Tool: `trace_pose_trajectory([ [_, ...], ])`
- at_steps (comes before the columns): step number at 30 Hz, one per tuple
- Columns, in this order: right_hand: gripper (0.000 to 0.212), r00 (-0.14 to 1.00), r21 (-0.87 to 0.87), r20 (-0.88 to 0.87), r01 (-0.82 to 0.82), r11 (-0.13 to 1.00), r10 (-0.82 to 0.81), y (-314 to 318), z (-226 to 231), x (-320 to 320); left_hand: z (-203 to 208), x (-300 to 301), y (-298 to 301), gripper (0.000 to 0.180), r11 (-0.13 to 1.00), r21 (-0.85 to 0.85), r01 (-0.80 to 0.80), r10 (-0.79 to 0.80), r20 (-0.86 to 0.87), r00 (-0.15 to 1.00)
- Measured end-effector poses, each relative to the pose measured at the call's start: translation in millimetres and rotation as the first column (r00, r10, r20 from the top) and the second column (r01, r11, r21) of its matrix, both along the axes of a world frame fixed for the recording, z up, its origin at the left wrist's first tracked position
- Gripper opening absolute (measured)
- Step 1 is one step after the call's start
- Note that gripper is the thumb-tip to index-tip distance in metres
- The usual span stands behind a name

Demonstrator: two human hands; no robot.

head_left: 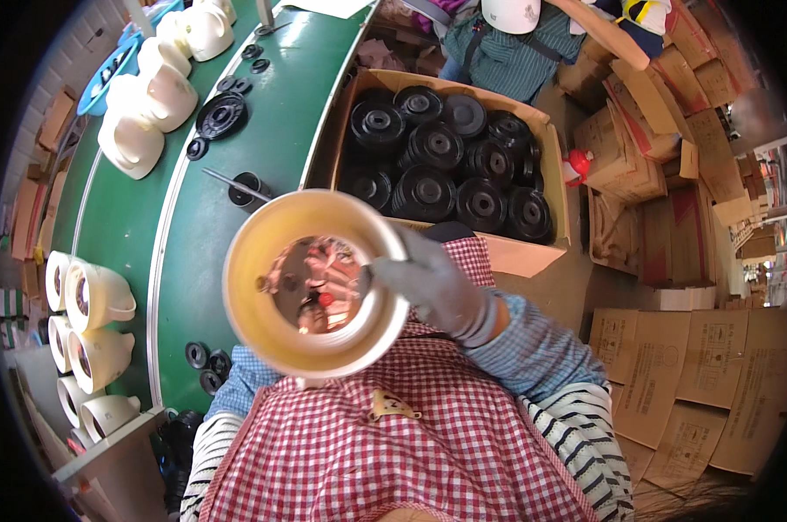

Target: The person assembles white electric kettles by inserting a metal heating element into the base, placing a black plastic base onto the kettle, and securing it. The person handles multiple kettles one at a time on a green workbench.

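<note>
A cream jug body [263, 339] is held up in front of my chest, its round opening turned toward me. Inside it is a shiny, mirror-like reddish surface [315, 278]. My right hand [437, 283], in a grey glove, grips the jug's right rim, fingers closed over the edge. A blue checked sleeve [247, 383] runs up behind the jug on the left; my left hand and its fingers are hidden there. Just beyond the jug, a black cup-shaped part [247, 189] with a thin metal rod stands on the green table [211, 287].
Cream jug bodies [102, 296] line the table's left side; more cream parts [163, 96] stand at its far end. Black discs and rings [222, 116] lie nearby. An open carton [540, 130] of black discs stands right of the table. A person [515, 61] is beyond; cardboard boxes [672, 374] fill the right.
</note>
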State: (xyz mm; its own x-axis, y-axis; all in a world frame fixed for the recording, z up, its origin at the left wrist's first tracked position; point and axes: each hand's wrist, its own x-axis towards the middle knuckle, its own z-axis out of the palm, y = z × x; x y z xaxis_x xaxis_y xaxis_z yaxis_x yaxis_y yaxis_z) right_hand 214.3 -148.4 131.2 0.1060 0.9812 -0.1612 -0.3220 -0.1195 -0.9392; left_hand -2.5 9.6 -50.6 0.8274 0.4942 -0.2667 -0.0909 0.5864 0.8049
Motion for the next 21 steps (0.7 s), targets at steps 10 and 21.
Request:
trace_pose_trajectory([
  [10, 0.061, 0.959, 0.159, 0.112, -0.276, 0.948, 0.261, 74.3, -34.6, -5.0, 7.7, -46.0, 34.6, 0.057, 0.968, -0.111, -0.227, 0.197, -0.232, 0.953],
  [21, 0.107, -0.475, -0.940, 0.331, -0.244, 0.240, 0.815, 203.0, -224.2, 207.3, -6.1, -72.8, 41.9, 0.058, 0.933, -0.170, -0.317, 0.231, -0.391, 0.891],
])
